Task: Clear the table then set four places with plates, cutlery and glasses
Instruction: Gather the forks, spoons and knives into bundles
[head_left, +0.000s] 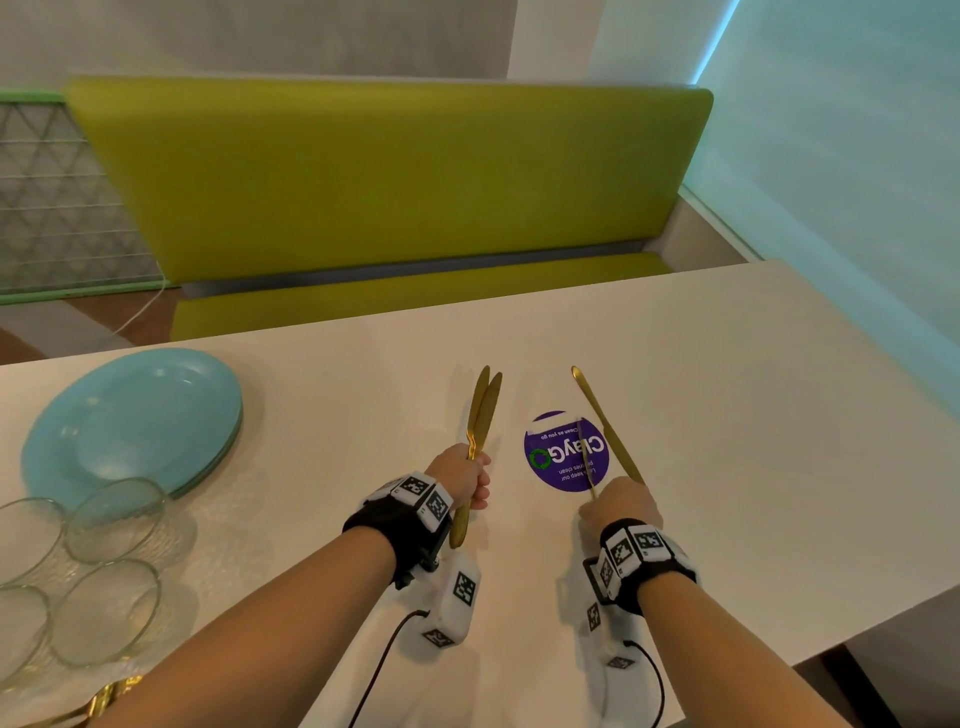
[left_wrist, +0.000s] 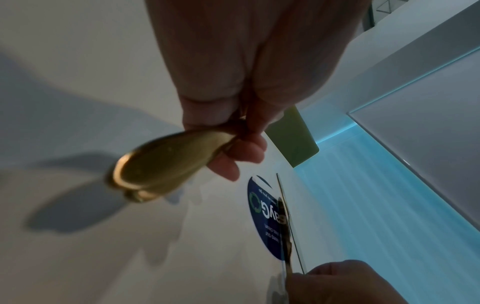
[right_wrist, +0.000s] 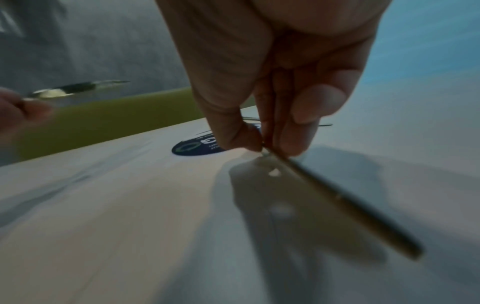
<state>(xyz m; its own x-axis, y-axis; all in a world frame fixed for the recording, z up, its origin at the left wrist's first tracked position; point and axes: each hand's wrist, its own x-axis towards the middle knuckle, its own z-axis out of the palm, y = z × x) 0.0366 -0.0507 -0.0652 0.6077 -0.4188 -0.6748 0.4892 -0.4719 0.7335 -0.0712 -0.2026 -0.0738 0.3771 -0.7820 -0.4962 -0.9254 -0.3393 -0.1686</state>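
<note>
My left hand (head_left: 467, 480) grips two gold knives (head_left: 482, 410) by their handles, blades pointing away over the white table (head_left: 753, 415). Their handle ends stick out below the fist (left_wrist: 166, 162). My right hand (head_left: 621, 504) pinches two more gold knives (head_left: 605, 423), fanned apart above a purple round sticker (head_left: 563, 452); one shows only as a thin edge. In the right wrist view a knife handle (right_wrist: 337, 199) runs back from the right fingers (right_wrist: 301, 115). A stack of light blue plates (head_left: 130, 421) lies at the left, with several clear glasses (head_left: 111, 519) in front of it.
More gold cutlery (head_left: 104, 696) lies at the table's near left corner, mostly hidden by my left forearm. A green bench (head_left: 395, 176) runs behind the table's far edge. A pale wall (head_left: 857, 182) stands on the right.
</note>
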